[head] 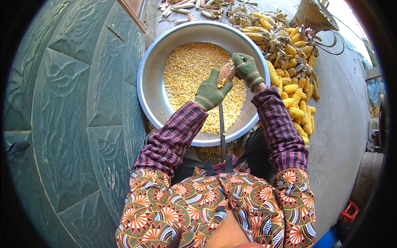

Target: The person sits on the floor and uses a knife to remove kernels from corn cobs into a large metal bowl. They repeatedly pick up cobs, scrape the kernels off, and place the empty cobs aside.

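Observation:
Between my gloved hands is a mostly bare corn cob (pixel 227 73), reddish, with a few yellow kernels left near its lower end. My left hand (pixel 211 91), in a green knit glove, grips that lower end. My right hand (pixel 247 68), gloved alike, is closed around the upper right side. Both hands are over a wide metal basin (pixel 151 90), which holds a broad bed of loose corn kernels (pixel 192 68). A dark narrow bar (pixel 222 130) runs from below my hands across the basin's near rim towards my lap.
Unshelled corn ears (pixel 296 102) with dry husks are heaped along the basin's right side. Stripped cobs (pixel 183 7) lie on the floor beyond it. A wicker basket (pixel 310 15) stands at the upper right. A green stone-textured wall (pixel 68 93) rises at left.

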`<action>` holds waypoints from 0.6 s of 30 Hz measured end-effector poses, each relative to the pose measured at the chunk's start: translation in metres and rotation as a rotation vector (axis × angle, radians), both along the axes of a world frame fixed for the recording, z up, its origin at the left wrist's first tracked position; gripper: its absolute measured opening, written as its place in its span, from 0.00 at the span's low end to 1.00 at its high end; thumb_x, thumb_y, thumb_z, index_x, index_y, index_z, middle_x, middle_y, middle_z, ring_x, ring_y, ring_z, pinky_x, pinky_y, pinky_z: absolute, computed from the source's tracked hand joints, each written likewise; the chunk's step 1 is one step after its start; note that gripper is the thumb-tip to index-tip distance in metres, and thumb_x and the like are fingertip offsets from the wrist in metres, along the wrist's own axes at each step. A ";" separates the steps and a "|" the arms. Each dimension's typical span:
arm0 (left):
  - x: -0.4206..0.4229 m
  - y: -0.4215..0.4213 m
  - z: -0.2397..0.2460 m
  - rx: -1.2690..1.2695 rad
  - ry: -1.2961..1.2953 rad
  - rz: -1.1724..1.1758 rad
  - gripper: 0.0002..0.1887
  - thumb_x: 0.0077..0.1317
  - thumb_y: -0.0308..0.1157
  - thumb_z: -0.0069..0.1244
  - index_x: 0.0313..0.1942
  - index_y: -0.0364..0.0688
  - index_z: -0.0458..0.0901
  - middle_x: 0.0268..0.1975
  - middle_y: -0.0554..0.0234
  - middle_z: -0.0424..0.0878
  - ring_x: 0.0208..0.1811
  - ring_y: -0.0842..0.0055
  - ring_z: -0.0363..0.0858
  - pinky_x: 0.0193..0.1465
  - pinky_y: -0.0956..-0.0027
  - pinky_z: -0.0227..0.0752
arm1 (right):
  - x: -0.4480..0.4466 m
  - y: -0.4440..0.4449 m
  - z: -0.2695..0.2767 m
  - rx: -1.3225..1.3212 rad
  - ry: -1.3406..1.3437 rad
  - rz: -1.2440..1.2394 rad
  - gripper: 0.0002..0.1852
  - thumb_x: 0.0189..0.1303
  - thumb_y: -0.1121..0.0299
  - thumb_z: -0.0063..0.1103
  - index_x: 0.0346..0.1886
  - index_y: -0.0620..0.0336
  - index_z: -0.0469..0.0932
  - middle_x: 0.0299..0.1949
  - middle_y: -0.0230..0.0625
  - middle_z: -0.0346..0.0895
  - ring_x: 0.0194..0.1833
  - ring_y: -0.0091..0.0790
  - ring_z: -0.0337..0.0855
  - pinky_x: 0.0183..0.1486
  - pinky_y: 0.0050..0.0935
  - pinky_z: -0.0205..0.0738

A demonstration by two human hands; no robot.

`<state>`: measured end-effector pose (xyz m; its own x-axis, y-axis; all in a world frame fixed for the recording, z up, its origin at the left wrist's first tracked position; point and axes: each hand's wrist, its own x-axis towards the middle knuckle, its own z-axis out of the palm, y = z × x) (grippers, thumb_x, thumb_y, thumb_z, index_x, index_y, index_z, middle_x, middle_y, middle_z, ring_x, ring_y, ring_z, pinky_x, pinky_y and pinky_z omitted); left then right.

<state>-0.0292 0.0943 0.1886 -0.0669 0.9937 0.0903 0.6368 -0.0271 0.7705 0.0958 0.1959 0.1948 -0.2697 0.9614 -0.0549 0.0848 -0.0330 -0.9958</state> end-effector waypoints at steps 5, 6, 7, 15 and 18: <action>0.000 0.000 0.000 0.142 -0.102 0.011 0.23 0.54 0.44 0.50 0.43 0.39 0.62 0.29 0.43 0.77 0.32 0.53 0.77 0.35 0.59 0.69 | 0.012 -0.004 0.011 -0.227 0.107 0.088 0.23 0.55 0.47 0.50 0.26 0.61 0.73 0.14 0.30 0.68 0.14 0.21 0.68 0.13 0.19 0.60; -0.001 0.001 0.003 0.122 -0.133 0.029 0.23 0.53 0.44 0.51 0.43 0.40 0.63 0.32 0.44 0.77 0.34 0.55 0.78 0.37 0.60 0.69 | 0.012 -0.007 0.016 -0.267 0.155 0.065 0.23 0.55 0.47 0.50 0.25 0.61 0.72 0.14 0.30 0.68 0.14 0.21 0.68 0.13 0.18 0.61; -0.001 0.002 0.002 0.121 -0.158 0.020 0.23 0.53 0.44 0.52 0.43 0.40 0.63 0.32 0.44 0.77 0.35 0.56 0.78 0.37 0.61 0.69 | 0.012 -0.008 0.019 -0.308 0.202 0.044 0.24 0.55 0.46 0.50 0.25 0.61 0.72 0.14 0.31 0.68 0.13 0.21 0.68 0.13 0.18 0.61; 0.008 -0.002 -0.010 -0.129 -0.519 0.007 0.21 0.56 0.42 0.50 0.42 0.36 0.68 0.30 0.56 0.74 0.29 0.74 0.72 0.30 0.72 0.63 | 0.007 -0.009 -0.018 0.147 -0.132 0.023 0.24 0.57 0.53 0.50 0.17 0.66 0.73 0.11 0.28 0.64 0.18 0.19 0.62 0.19 0.26 0.56; 0.012 -0.008 0.004 -0.247 -0.888 -0.052 0.17 0.59 0.40 0.49 0.41 0.40 0.66 0.20 0.68 0.70 0.13 0.84 0.64 0.11 0.78 0.53 | 0.009 -0.009 -0.028 0.186 -0.169 0.003 0.24 0.58 0.55 0.48 0.15 0.66 0.71 0.12 0.29 0.65 0.19 0.20 0.60 0.21 0.28 0.56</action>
